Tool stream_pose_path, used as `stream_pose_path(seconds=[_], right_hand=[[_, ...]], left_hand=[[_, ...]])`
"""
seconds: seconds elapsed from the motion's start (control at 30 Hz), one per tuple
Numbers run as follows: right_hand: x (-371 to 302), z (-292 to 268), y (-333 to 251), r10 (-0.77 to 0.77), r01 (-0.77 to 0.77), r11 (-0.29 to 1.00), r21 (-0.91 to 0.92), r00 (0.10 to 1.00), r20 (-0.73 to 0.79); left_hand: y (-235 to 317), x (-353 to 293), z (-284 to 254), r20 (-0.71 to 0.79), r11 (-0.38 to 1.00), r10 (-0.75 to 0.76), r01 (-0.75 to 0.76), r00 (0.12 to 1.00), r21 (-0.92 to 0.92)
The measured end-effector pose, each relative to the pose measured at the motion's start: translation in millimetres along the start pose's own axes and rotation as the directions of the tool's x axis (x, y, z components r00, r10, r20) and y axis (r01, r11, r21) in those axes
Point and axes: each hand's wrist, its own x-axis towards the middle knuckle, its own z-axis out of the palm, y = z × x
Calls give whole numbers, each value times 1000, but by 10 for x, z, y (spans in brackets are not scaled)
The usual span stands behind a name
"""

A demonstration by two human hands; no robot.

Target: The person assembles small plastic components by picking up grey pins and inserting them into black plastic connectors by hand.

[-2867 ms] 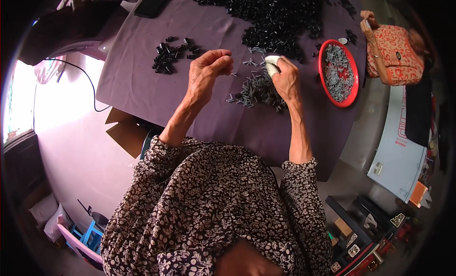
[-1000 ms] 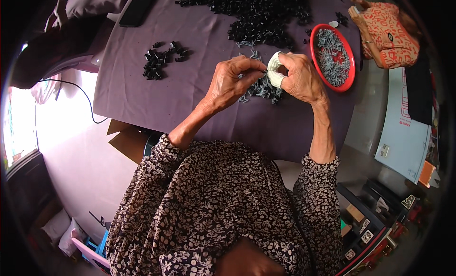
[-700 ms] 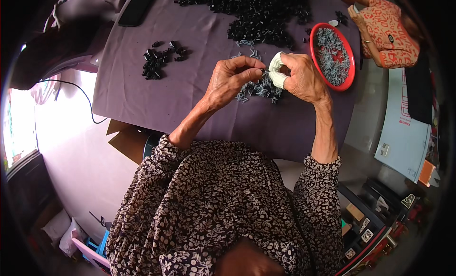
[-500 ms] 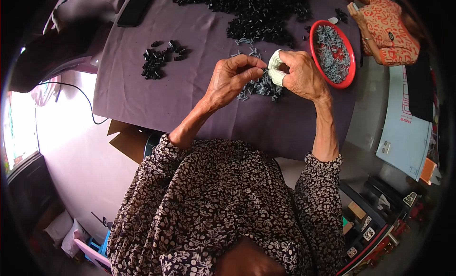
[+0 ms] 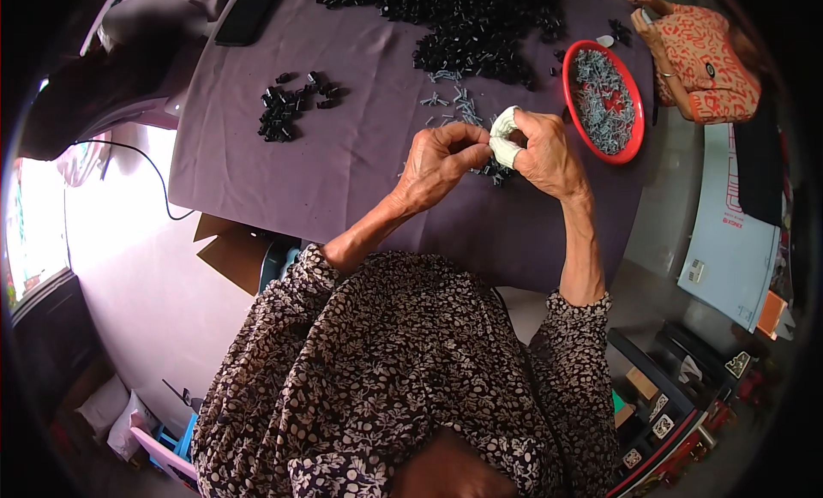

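Over the purple-grey tablecloth (image 5: 343,155), both my hands meet fingertip to fingertip. The thumb and index finger of my left hand (image 5: 439,165) are pinched together; what sits between them is too small and covered to name. White cloth covers wrap the thumb and index finger of my right hand (image 5: 549,153), which are closed at the tips against the left fingertips. Below and behind my fingers lies a pile of small grey pins and black pieces (image 5: 495,171), partly hidden. Loose grey pins (image 5: 463,104) trail away from it toward the far side.
A large heap of black plastic pieces (image 5: 480,35) covers the far table, with a smaller black cluster (image 5: 287,108) at left. A red oval tray (image 5: 639,125) of grey pins stands at right. Another person in an orange patterned top (image 5: 707,61) sits beyond it.
Both hands have shifted slightly right and toward me, fingertips still together. More of the loose grey pins behind them now shows.
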Motion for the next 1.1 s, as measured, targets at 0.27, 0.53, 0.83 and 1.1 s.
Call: stream_pose_path(seconds=[0.27, 0.53, 0.83, 1.1], right_hand=[[-65, 65, 117, 60, -37, 979, 199, 992, -107], [-60, 68, 112, 33, 16, 965, 263, 983, -179], [-59, -83, 176, 145, -13, 851, 526, 967, -211], [-161, 31, 868, 82, -103, 994, -44, 939, -333]], left_hand=[[-58, 65, -1, 12, 955, -15, 17, 1000, -296], [-59, 80, -20, 47, 896, 34, -10, 998, -445], [178, 183, 55, -15, 916, 72, -72, 997, -394], [563, 396, 151, -87, 819, 231, -242, 969, -521]])
